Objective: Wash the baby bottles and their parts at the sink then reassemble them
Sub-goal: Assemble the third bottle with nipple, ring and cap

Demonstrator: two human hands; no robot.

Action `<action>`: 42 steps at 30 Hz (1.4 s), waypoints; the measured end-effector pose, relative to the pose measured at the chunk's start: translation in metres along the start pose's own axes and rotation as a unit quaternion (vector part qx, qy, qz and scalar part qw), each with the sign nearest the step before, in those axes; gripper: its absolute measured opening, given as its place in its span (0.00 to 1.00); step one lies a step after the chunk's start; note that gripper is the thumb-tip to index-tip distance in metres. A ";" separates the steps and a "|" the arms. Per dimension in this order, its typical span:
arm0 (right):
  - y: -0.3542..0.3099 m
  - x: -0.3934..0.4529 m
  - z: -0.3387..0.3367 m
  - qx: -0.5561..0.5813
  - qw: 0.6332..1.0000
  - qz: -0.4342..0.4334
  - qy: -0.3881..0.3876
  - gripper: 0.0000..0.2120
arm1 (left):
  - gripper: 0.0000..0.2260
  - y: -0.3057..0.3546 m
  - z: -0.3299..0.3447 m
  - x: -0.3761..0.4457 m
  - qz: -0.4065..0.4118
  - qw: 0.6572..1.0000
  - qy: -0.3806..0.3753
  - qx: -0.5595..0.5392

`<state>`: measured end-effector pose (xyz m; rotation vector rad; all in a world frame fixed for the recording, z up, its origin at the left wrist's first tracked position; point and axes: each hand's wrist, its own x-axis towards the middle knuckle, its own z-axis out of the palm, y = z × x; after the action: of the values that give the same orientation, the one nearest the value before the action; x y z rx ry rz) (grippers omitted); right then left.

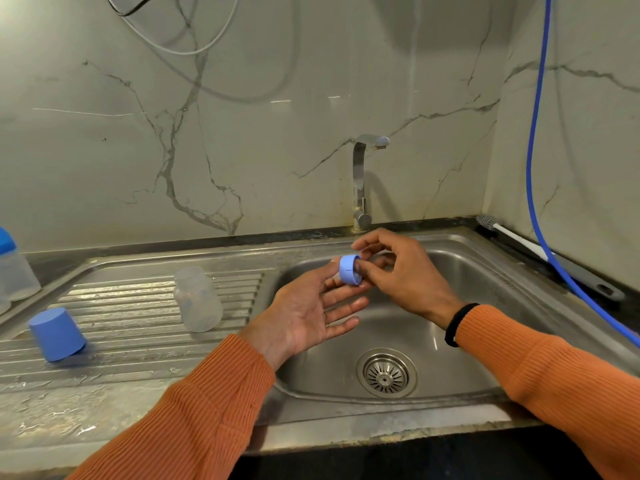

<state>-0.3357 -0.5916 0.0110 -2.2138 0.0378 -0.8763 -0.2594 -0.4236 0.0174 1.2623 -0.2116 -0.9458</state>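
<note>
You stand in a home kitchen: a steel sink (460,271) with a ribbed drainboard (145,306) set in a dark tabletop (408,226), a tap (362,181) above, and marble-look wall panels (242,133) behind.
</note>
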 end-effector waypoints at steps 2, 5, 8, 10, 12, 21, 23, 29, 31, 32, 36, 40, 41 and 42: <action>0.001 0.001 0.000 0.028 0.999 0.021 -0.010 0.07 | 0.18 -0.002 -0.001 0.004 0.012 1.000 0.013 -0.016; 0.000 0.000 0.001 0.097 0.993 0.057 -0.029 0.07 | 0.13 -0.003 0.000 0.009 0.055 0.995 0.075 -0.025; 0.000 -0.001 0.005 0.153 0.981 0.101 -0.064 0.10 | 0.07 -0.002 0.000 0.010 0.124 0.984 0.128 -0.015; -0.002 -0.001 0.007 0.215 0.964 0.132 -0.078 0.11 | 0.07 -0.003 -0.002 0.012 0.177 0.974 0.140 0.008; -0.003 -0.002 0.007 0.181 0.974 0.107 -0.078 0.14 | 0.09 -0.006 -0.003 0.011 0.224 0.965 0.131 0.044; -0.014 -0.005 0.009 0.105 0.993 0.042 -0.035 0.21 | 0.05 -0.012 0.001 0.011 0.504 0.760 0.234 0.337; -0.019 -0.007 0.010 0.129 0.991 0.039 -0.021 0.18 | 0.04 -0.013 0.003 0.007 0.548 0.722 0.234 0.350; -0.022 -0.008 0.014 0.129 0.990 0.050 0.016 0.10 | 0.06 -0.014 0.003 0.003 0.614 0.652 0.206 0.393; -0.022 -0.007 0.013 0.142 0.988 0.060 0.013 0.10 | 0.06 -0.015 0.005 0.002 0.609 0.664 0.211 0.379; -0.022 -0.007 0.013 0.157 0.986 0.062 0.007 0.10 | 0.07 -0.014 0.005 0.003 0.596 0.681 0.222 0.362; -0.021 -0.004 0.010 0.194 0.976 0.077 -0.063 0.17 | 0.10 -0.010 -0.004 0.016 0.503 0.777 0.256 0.278; -0.013 -0.009 0.005 0.177 0.971 0.074 -0.145 0.24 | 0.10 -0.001 -0.010 0.015 0.420 0.871 0.227 0.114; -0.013 -0.015 0.006 0.165 0.968 0.073 -0.172 0.24 | 0.09 0.006 -0.015 0.011 0.424 0.874 0.226 0.075; -0.012 -0.021 0.010 0.155 0.966 0.075 -0.192 0.24 | 0.08 0.014 -0.023 0.008 0.436 0.867 0.233 0.066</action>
<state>-0.3488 -0.5701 0.0016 -2.0153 -0.1072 -0.3332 -0.2336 -0.4126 0.0195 1.2867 -0.4195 0.1635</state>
